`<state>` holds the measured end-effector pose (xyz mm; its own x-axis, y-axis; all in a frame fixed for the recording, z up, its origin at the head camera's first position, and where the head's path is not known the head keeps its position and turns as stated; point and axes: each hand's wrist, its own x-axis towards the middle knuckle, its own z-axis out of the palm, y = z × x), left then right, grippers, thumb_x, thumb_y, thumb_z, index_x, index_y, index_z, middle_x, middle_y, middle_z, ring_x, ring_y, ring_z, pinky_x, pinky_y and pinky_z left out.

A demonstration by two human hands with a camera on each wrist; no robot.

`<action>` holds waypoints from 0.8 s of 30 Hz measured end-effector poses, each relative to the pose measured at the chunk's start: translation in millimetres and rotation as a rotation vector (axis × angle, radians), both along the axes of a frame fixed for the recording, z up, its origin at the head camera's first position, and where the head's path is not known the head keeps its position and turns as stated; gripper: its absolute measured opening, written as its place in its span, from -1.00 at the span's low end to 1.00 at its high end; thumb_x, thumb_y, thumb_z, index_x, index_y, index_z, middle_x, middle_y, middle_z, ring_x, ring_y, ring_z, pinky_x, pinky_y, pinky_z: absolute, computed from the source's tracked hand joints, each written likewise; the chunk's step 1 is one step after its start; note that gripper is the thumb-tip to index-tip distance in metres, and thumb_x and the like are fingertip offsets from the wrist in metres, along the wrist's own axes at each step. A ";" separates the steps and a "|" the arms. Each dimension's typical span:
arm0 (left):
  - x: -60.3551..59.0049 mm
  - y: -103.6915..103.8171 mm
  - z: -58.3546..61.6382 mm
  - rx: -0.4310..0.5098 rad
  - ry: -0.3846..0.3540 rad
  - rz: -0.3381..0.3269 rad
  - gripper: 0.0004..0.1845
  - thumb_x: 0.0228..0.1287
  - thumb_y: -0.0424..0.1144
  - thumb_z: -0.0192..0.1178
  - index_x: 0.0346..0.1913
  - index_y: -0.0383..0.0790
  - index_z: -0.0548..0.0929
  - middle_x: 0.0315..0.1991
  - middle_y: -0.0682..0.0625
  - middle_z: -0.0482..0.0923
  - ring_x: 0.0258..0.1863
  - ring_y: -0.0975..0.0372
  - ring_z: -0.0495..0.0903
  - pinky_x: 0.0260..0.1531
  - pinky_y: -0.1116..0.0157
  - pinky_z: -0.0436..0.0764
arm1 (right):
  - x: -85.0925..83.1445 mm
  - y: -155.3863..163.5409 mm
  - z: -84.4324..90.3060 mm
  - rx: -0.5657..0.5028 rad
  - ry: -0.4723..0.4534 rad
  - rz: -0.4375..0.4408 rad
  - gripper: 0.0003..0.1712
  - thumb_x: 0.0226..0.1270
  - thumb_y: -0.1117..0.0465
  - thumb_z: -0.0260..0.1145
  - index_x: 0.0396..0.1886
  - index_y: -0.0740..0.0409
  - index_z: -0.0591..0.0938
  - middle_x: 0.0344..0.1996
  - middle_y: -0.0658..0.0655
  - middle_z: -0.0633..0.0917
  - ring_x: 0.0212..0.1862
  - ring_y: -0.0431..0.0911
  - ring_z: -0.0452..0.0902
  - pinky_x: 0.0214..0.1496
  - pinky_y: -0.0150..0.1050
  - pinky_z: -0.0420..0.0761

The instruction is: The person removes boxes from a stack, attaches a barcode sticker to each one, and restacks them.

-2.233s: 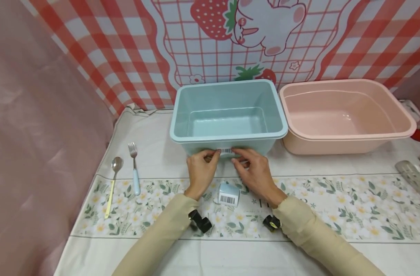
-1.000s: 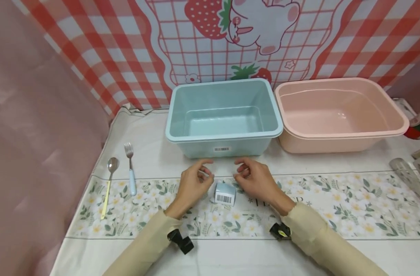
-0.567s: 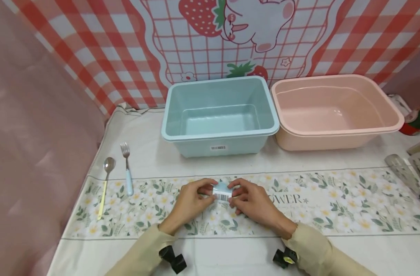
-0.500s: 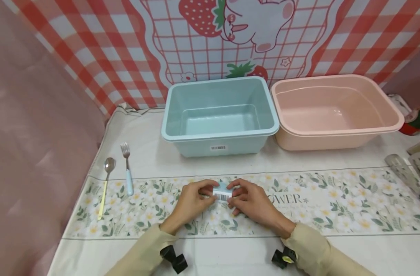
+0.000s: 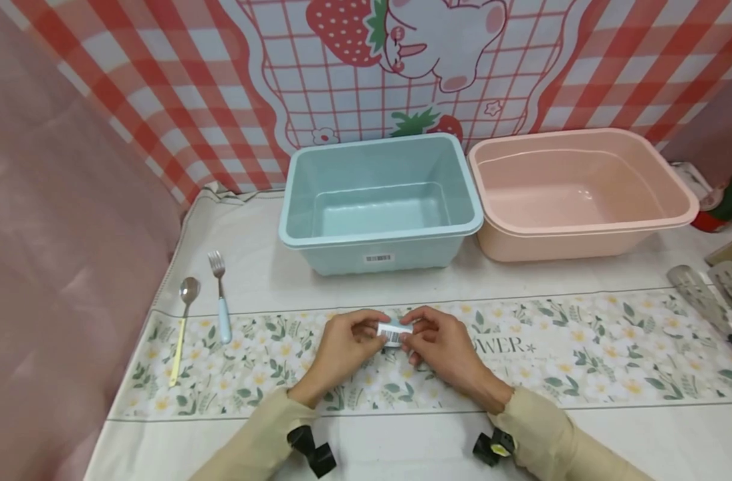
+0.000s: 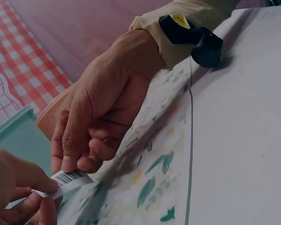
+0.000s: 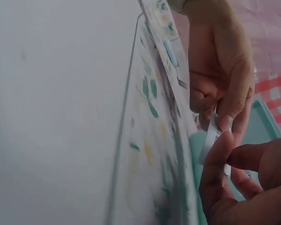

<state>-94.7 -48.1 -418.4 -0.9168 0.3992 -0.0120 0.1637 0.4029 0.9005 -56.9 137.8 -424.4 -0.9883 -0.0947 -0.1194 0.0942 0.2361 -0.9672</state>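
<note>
1. Right now, a small white and pale-blue piece with a printed barcode (image 5: 395,333) is between the two hands, over the floral strip (image 5: 263,384) of the cloth-covered bench (image 5: 402,447).
2. The left hand (image 5: 344,341) pinches the left end of the piece, thumb and fingers curled about it.
3. The right hand (image 5: 446,341) pinches the other end likewise, its index finger near the top edge.
4. Both wrist views show the piece bent into a curve, the barcode on its face.
5. Beyond the hands, well apart from them, stands a light-blue rectangular bin (image 5: 335,258), a white barcode label (image 5: 380,258) lying flat on its front wall.
6. To the right of that stands a pink bin with rounded corners (image 5: 558,248), the two rims meeting in the head view.
7. On the person's left lie a metal fork with a light-blue handle (image 5: 224,314) and a metal spoon with a yellow handle (image 5: 180,334), side by side and apart, their heads pointing away from the person.
8. Slotted metal utensils (image 5: 699,294) lie at the far right, cut off by the view's edge.
9. A red-and-white checked cloth (image 5: 245,87) printed with strawberries hangs behind the bins.
</note>
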 end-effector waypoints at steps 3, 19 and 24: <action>-0.2 4.0 2.7 0.053 -0.010 0.027 -0.74 0.07 -0.47 0.35 -0.13 -0.25 0.72 -0.34 -0.08 0.69 -0.41 0.31 0.61 -0.48 0.44 0.60 | 0.1 2.5 3.8 0.207 0.180 -0.008 -0.76 0.24 0.28 0.38 -0.09 0.09 0.64 -0.34 0.13 0.65 -0.53 -0.19 0.56 -0.48 -0.31 0.58; 2.5 27.7 23.8 0.178 0.009 0.050 -0.77 0.15 -0.44 0.32 -0.11 -0.24 0.74 -0.26 -0.12 0.72 -0.34 0.22 0.63 -0.49 0.41 0.62 | -3.3 6.9 19.7 0.511 0.849 -0.148 -0.84 0.00 0.36 0.52 -0.38 0.12 0.73 -0.36 0.03 0.61 -0.45 -0.18 0.50 -0.42 -0.49 0.45; 2.3 29.8 23.7 0.184 -0.036 0.059 -0.78 0.15 -0.43 0.32 -0.11 -0.26 0.74 -0.26 -0.12 0.71 -0.33 0.23 0.62 -0.44 0.42 0.64 | -3.8 9.4 19.1 0.468 0.882 -0.142 -0.82 -0.01 0.40 0.52 -0.41 0.09 0.73 -0.35 0.00 0.62 -0.45 -0.21 0.51 -0.44 -0.53 0.44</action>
<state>-92.4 -18.3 -394.6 -0.9389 0.3434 0.0232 0.1111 0.2386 0.9647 -60.7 147.3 -405.3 -0.7400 -0.0998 0.6652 -0.5537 0.6519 -0.5182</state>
